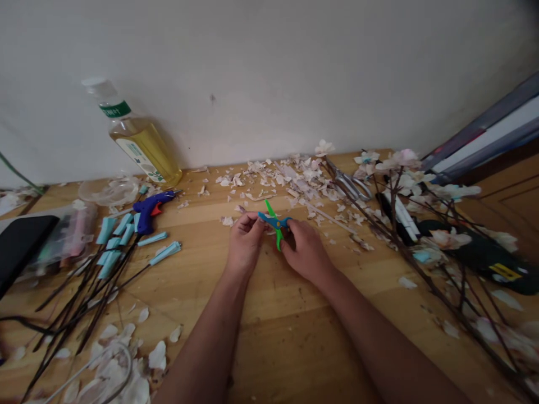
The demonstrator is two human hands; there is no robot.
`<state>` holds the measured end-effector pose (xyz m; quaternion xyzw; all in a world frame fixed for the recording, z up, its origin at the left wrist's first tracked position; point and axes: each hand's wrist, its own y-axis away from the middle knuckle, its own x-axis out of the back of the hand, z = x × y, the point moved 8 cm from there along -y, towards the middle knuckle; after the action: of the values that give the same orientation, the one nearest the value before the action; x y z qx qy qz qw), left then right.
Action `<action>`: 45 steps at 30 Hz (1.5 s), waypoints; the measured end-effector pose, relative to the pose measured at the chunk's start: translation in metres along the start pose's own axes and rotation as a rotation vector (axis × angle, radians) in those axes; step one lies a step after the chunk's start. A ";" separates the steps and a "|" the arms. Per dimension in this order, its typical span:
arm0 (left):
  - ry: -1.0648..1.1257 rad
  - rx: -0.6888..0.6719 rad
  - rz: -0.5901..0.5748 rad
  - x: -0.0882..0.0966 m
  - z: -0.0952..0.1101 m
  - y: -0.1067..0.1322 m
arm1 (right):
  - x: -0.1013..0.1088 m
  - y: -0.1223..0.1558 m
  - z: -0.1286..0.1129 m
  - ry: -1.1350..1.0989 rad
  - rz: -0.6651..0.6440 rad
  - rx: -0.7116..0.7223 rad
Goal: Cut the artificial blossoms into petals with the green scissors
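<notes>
My right hand [304,248] grips a pair of blue and green scissors [277,222] by the handles, with the blades spread apart. My left hand [247,238] is closed in a pinch beside the blue blade's tip. What those fingers hold is too small to make out; it may be a petal. Both hands are above the middle of the wooden table [282,348]. Just beyond them, pale petal scraps [269,174] lie scattered toward the wall.
To the left are a blue glue gun [147,213], dark stems with light blue wrapped tips [110,264], a bottle of yellow liquid [143,146] and a black phone [25,247]. Blossom branches [404,258] and metal pliers [347,182] lie at right. Loose petals [122,370] lie front left.
</notes>
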<state>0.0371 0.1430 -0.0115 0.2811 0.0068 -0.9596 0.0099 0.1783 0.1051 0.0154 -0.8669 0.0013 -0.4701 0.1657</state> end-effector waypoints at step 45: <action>0.096 0.110 -0.050 -0.012 -0.003 0.002 | 0.005 0.000 0.001 0.125 0.055 0.031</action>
<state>0.0488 0.1415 -0.0077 0.3264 -0.0386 -0.9440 -0.0299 0.1817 0.1047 0.0189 -0.8330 0.0281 -0.5184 0.1915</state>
